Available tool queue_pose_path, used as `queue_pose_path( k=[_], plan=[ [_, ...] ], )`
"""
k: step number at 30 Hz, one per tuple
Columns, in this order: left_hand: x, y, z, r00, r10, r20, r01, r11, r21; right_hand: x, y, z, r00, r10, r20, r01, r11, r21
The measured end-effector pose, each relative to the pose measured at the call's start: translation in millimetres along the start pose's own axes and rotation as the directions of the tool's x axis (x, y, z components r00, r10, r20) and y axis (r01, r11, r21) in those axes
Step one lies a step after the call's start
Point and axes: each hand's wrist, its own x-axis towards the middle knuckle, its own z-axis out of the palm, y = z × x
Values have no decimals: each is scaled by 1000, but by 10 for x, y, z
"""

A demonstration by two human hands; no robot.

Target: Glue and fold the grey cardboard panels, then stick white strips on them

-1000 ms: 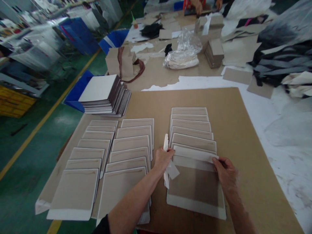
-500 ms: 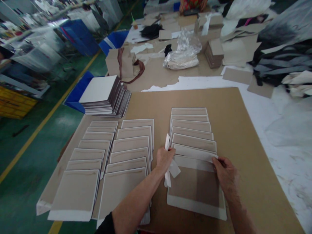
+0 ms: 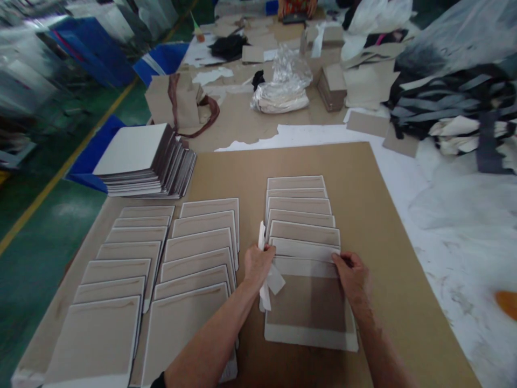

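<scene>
A row of overlapping beige boards with pale edges runs away from me. Across the nearest boards lies a white strip. My right hand pinches the strip's right end between thumb and fingers. At the strip's left end is my left hand, closed on a bundle of narrow white paper strips that sticks out above and below the fist. One loose piece hangs beside it. The front board has a brown middle and pale bands along its edges; my right forearm borders its right side.
Two more rows of overlapping boards lie to the left. Behind them stands a tall stack of boards beside a blue bin. Farther back are a clear plastic bag, dark fabric strips and a co-worker's hands.
The view has shifted, so the table contents appear farther left. Both hands keep their places at the strip, with little visible movement relative to the boards.
</scene>
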Motion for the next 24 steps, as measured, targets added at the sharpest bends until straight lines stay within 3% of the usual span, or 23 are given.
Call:
queue_pose_path(
  k=[9,24],
  plan=[
    [30,-29,24,1000,-14,-9,14,1000,8,15,-151,14,999,27,-27,-29,997,-75],
    [-32,37,-35,1000,-4,6,4,1000,-16,136,-144,30,998,62,-17,-64,985,-162]
  ],
)
